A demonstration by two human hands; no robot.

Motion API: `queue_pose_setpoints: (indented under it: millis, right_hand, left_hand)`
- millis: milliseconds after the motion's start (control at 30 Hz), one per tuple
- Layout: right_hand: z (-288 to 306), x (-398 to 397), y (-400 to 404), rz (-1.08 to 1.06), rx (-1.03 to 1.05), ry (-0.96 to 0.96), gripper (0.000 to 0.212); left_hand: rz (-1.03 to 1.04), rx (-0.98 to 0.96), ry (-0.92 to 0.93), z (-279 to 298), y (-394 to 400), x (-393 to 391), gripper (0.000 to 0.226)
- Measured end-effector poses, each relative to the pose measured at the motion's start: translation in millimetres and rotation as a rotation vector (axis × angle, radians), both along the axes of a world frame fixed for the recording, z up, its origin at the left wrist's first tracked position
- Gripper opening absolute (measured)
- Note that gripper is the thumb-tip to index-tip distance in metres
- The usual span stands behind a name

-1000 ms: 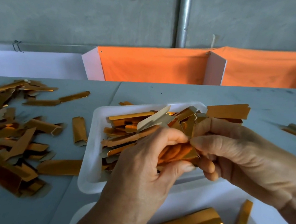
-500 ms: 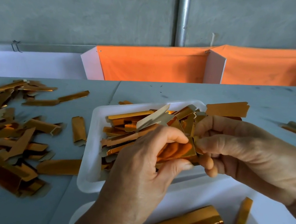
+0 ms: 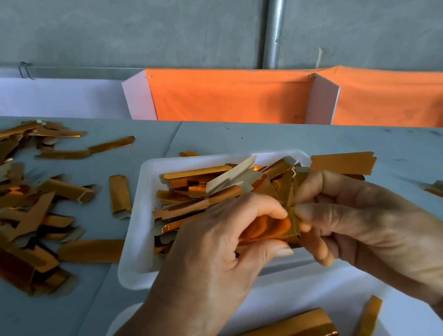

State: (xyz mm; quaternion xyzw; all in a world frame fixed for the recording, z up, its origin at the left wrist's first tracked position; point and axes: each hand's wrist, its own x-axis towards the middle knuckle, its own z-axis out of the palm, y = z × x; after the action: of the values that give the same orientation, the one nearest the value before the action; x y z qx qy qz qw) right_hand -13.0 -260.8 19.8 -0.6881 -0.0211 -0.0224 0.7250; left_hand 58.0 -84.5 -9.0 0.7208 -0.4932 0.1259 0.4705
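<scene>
Gold foil piece point(image 3: 271, 227), partly folded, was held just above the near side of the white tray point(image 3: 136, 241). The left hand point(image 3: 209, 258) pinched it between thumb and fingers, and the right hand point(image 3: 371, 233) gripped its right end. More gold strips point(image 3: 191, 189) filled the tray. A loose pile point(image 3: 7, 207) lay on the desk point(image 3: 77, 319) to the left.
</scene>
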Motion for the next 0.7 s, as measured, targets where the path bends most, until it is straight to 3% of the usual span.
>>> queue_pose_setpoints:
  millis: [500,600,700]
  right_hand:
    - [-14.2,7.8,4.6,-0.004,0.157,0.047,0.011]
    - [-15.0,6.6,2.4,-0.015,0.103,0.080,0.022]
    - [-14.2,8.7,4.7,-0.042,0.014,0.064,0.017]
  left_hand:
    - [-0.023,-0.020,0.168,-2.4,-0.2,2.6,0.026]
    - [-0.009,0.021,0.115,-3.8,-0.8,1.8,0.026]
    - [0.040,0.063,0.073,-6.4,-0.1,3.6,0.032]
